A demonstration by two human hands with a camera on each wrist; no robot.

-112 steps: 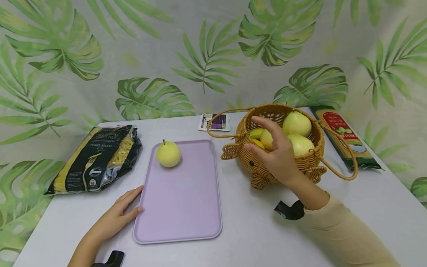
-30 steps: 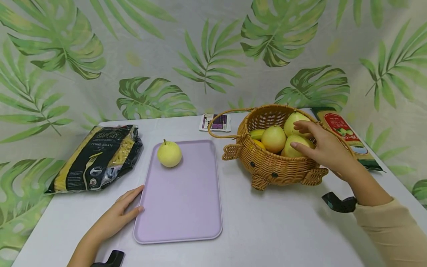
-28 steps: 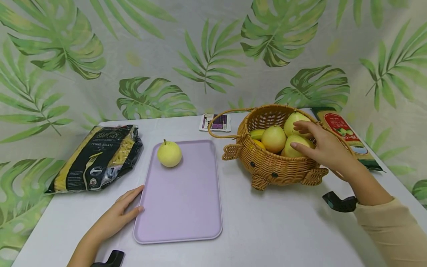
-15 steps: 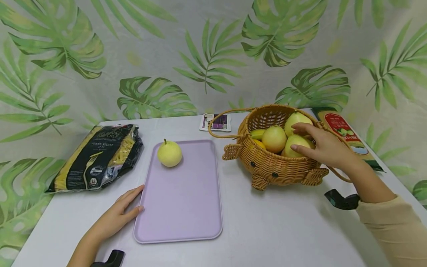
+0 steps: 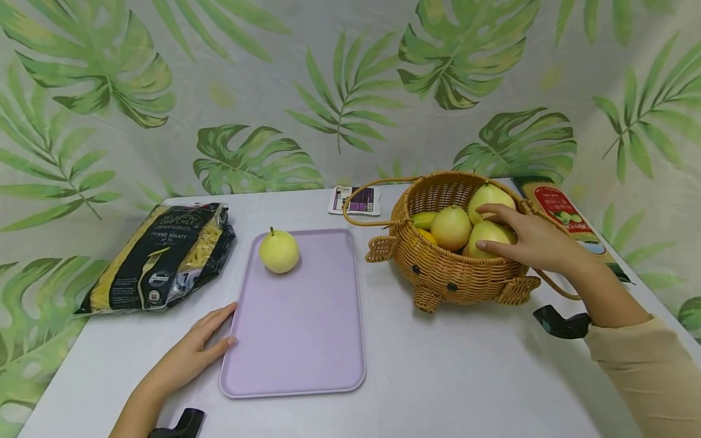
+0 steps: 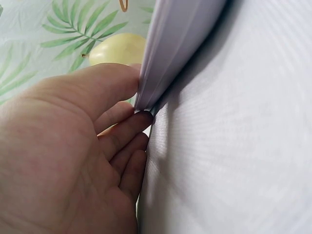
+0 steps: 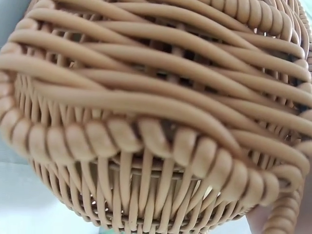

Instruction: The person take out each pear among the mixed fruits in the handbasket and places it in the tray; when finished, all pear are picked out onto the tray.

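A wicker basket (image 5: 435,264) with an animal face stands right of centre in the head view, holding several pale yellow pears and other yellow-green fruit. My right hand (image 5: 539,240) reaches over its right rim, thumb and fingers bent around the front right pear (image 5: 484,236). The right wrist view is filled by the basket weave (image 7: 146,97), which hides the grip. My left hand (image 5: 188,353) rests by a lilac tray (image 5: 301,340), thumb and fingertips touching its left rim with relaxed fingers. One pear (image 5: 279,251) sits in the tray's upper left corner.
A black bag of penne pasta (image 5: 161,258) lies left of the tray. A small white and purple packet (image 5: 355,201) is at the back edge, and a green and red package (image 5: 564,213) lies behind the basket's right side. The basket handle (image 5: 361,223) sticks out leftward.
My right hand has moved right, from above the basket's left fruit to the front right pear, and its fingers have settled closer around it. The left hand and tray have stayed put.
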